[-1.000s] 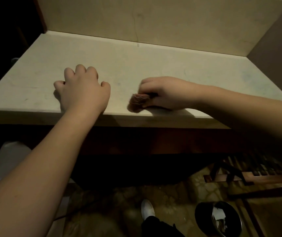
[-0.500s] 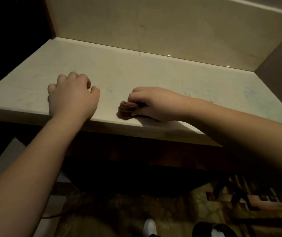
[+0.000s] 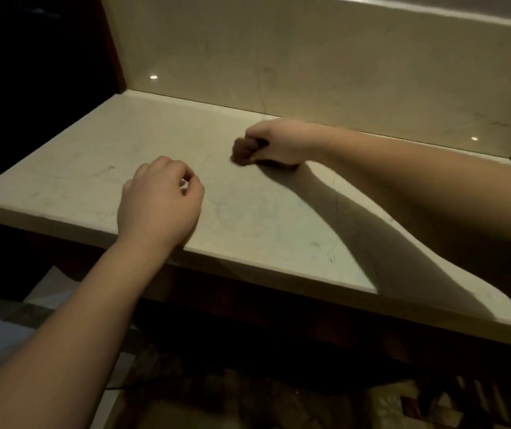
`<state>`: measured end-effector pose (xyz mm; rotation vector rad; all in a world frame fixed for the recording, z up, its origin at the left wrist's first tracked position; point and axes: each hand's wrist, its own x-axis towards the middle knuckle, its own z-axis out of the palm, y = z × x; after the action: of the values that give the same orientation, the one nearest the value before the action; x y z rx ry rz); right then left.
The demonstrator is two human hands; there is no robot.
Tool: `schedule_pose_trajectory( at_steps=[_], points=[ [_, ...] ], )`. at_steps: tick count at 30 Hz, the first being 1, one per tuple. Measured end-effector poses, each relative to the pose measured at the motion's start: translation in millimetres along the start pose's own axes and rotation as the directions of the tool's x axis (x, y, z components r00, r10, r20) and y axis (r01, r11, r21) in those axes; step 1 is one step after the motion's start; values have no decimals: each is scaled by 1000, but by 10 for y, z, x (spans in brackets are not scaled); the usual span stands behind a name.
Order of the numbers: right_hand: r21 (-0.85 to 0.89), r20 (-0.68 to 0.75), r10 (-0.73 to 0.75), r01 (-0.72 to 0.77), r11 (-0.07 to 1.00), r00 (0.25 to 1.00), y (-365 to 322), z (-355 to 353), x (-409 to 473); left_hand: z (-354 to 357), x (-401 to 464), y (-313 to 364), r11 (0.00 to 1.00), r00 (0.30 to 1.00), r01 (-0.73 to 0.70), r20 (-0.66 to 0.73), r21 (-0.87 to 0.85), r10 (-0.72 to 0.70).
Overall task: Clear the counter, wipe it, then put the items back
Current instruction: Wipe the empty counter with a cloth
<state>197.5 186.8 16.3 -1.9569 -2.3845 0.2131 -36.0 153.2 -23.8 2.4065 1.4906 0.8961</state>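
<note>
Right hand (image 3: 279, 140) clamps a wadded brown rag (image 3: 243, 151) onto the counter (image 3: 263, 218) to scrub; left hand (image 3: 158, 202) rests nearer the front edge, fingers loosely curled, holding nothing (probably bracing, it's dim).

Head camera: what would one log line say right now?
step: wiping | right hand: grips cloth on counter | left hand: rests near edge

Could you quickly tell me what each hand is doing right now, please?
Left hand: rests on the counter, fingers loosely curled, holding nothing.
Right hand: grips a brown cloth against the counter.
</note>
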Motion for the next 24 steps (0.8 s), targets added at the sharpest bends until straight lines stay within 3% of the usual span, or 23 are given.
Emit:
schedule_pose_trajectory(
  at_steps=[3,12,14,19,24],
  points=[
    [-52,-67,112,-116,992,991,363,-22,57,113,-36,161,999,1000,6,30,48,-7],
    [25,-22,-154,154,988,988,405,114,-831,277,-86,368,983,998,50,26,176,-55],
    [21,-19,-134,135,991,991,435,79,-695,285,-77,380,979,998,54,22,197,-59],
    [-35,-84,72,-75,997,994,681,-34,73,277,-87,370,979,997,71,24,191,-77],
    [-43,-91,31,-35,998,995,687,-38,-30,274,-95,382,980,997,74,16,185,-78]
  ],
)
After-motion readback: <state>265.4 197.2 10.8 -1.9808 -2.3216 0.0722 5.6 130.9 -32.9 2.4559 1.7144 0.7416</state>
